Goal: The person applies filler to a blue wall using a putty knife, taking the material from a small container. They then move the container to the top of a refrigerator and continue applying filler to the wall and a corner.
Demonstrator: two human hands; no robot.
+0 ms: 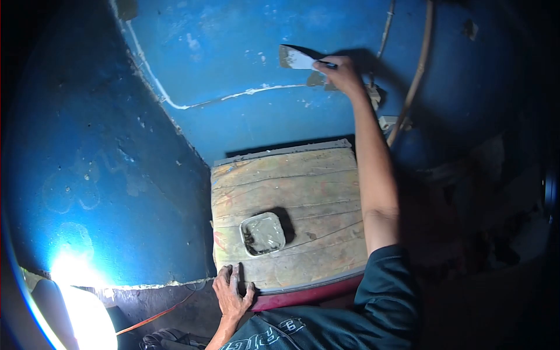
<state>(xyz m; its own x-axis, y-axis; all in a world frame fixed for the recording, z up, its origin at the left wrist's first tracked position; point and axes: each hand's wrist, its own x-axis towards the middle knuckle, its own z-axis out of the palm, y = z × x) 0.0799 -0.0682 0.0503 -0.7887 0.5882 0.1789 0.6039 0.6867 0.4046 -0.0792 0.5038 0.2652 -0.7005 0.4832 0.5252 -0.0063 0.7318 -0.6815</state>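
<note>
My right hand (340, 73) grips the dark handle of a putty knife (298, 58). The knife's wide blade points left, close to the blue wall (233, 52), with grey paste along its outer edge. Just below that hand, grey patches of paste (317, 79) mark the wall, where a white line (251, 91) ends. My left hand (233, 290) rests at the near left corner of a worn, padded-looking surface (315, 233), fingers spread and smudged. A square tub (263, 234) stands on that surface, holding grey paste and some dark lumps at its left side.
At lower left a very bright lamp (87, 315) shines beside the left wall (99, 175). An orange cord (154, 317) runs near the floor. To the right of my arm, a pipe (419, 73) and pale boxes (386, 122) are fixed to the wall.
</note>
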